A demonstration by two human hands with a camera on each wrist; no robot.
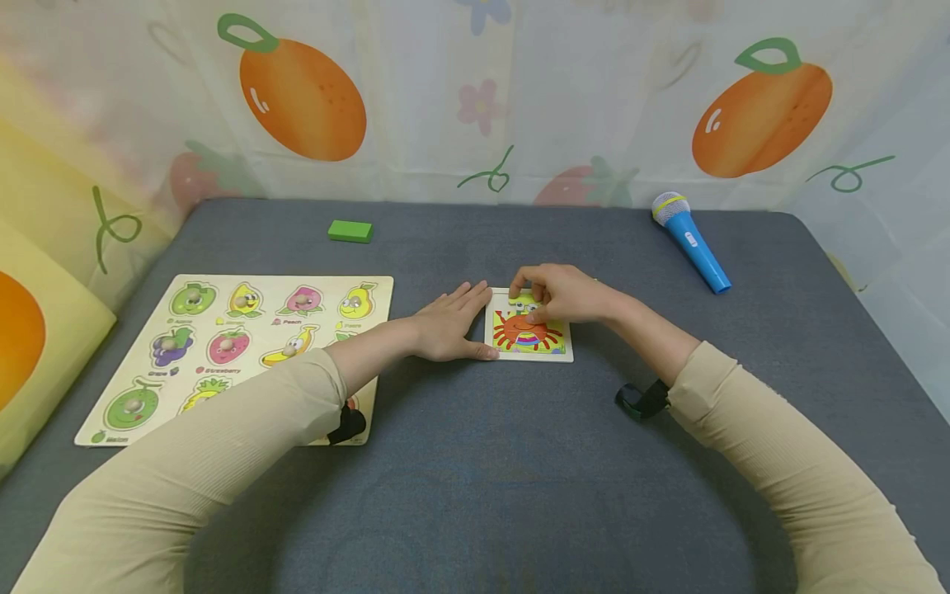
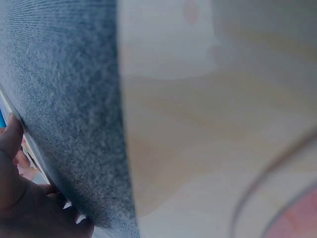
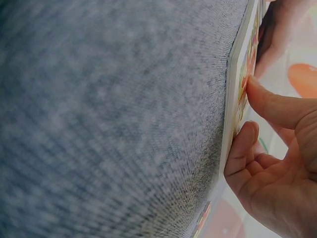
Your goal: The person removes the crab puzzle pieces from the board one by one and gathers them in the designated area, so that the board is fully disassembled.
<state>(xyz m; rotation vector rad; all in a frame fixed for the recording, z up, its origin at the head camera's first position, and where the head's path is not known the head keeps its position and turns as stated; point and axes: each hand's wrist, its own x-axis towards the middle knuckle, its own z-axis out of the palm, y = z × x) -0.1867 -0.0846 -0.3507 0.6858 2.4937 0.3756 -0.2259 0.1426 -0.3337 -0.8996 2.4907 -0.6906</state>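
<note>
A small square jigsaw puzzle [image 1: 550, 349] with a red crab picture in a white frame lies flat on the table. My left hand [image 1: 451, 323] spreads its fingers along the puzzle's left side, the thumb at the lower left corner. On the upper part of the puzzle, my right hand [image 1: 566, 294] bends its fingers, the index at the top edge and the thumb on the crab's face. From the right wrist view, the right thumb [image 3: 270, 101] touches the picture while curled fingers [image 3: 242, 151] meet the frame [image 3: 228, 134]. Part of the picture is hidden under this hand.
Under the left forearm lies a cream fruit peg puzzle board [image 1: 248, 286], partly covered by the sleeve. A green block [image 1: 350, 231] sits at the back left of the grey table [image 1: 475, 495]. Toward the back right lies a blue toy microphone [image 1: 696, 247].
</note>
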